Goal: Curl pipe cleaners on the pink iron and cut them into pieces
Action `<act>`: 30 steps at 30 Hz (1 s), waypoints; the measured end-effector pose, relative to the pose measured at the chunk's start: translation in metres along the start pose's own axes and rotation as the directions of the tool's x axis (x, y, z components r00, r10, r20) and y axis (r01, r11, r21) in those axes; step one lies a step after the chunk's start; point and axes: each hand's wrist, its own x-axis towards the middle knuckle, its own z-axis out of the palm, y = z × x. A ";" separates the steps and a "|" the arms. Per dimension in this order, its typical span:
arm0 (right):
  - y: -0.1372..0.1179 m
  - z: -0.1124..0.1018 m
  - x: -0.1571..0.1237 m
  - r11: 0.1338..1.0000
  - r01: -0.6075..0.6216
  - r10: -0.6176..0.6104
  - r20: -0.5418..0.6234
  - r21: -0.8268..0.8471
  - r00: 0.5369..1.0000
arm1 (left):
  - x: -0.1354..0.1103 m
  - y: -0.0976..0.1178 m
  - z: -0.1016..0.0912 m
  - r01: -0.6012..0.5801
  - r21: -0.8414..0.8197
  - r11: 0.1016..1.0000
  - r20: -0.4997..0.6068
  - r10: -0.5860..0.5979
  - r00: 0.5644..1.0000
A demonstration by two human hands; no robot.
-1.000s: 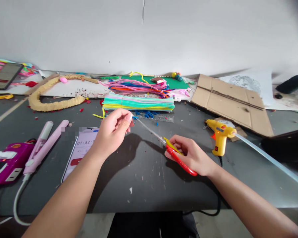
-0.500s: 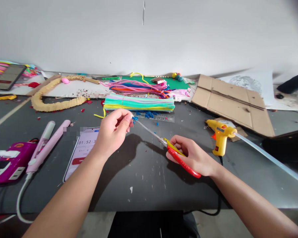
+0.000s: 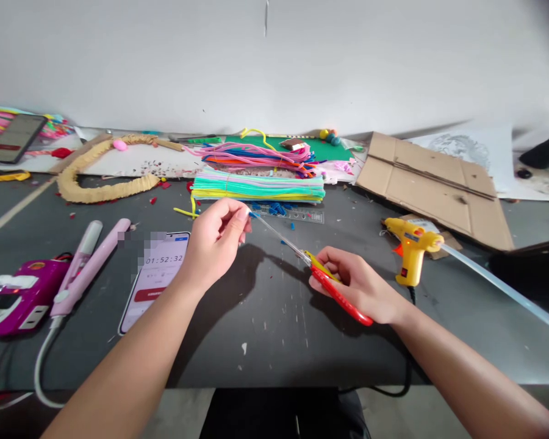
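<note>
My left hand (image 3: 222,241) is closed in a pinch on a small blue strip (image 3: 254,214), of which only a short end shows past the fingertips. In my right hand (image 3: 354,283) are scissors (image 3: 343,299) with red and yellow handles. Their long thin blades point up and left, with the tips right at the blue strip; whether the blades touch it I cannot make out. Several short blue pieces (image 3: 279,209) lie on a clear ruler (image 3: 311,216) just beyond my left fingertips. A bundle of pastel pipe cleaners (image 3: 258,186) lies behind the ruler.
A phone (image 3: 153,296) showing a timer lies by my left forearm. Left of it are a pink hair straightener (image 3: 89,262) and a purple power strip (image 3: 27,299). A yellow glue gun (image 3: 412,247) and flattened cardboard (image 3: 434,186) are at the right. A tan ruffled loop (image 3: 100,194) lies back left.
Both hands stay nearly in place, while the view has shifted slightly. Fewer blue bits show around my left fingertips, and the blue strip end now shows at the scissor tips.
</note>
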 end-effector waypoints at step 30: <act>-0.002 -0.001 0.000 0.999 0.015 -0.016 -0.008 -0.046 1.000 | -0.002 0.001 0.002 0.009 0.028 1.000 0.015 -0.009 1.000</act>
